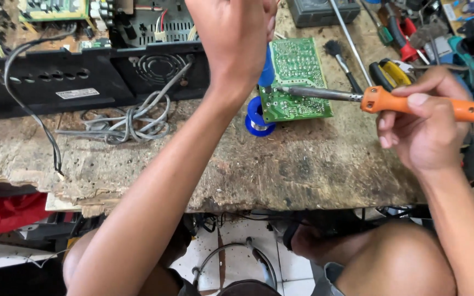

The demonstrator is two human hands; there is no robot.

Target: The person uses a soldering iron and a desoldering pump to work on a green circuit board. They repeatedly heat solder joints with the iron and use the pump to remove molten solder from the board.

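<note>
My right hand (426,123) grips the orange handle of a soldering iron (412,104); its metal shaft points left and the tip touches the left part of a green circuit board (297,77) lying on the worn wooden bench. My left hand (231,38) is raised over the board's left edge, fingers closed on a blue tool (267,68) that stands upright beside the iron's tip. A blue spool of solder wire (259,118) sits at the board's near left corner.
A black device chassis (83,82) with a fan grille lies along the back left, grey cables (133,120) coiled before it. Brushes (341,60), pliers (390,74) and other hand tools crowd the back right. The bench's front edge (248,203) is chipped; my knees are below.
</note>
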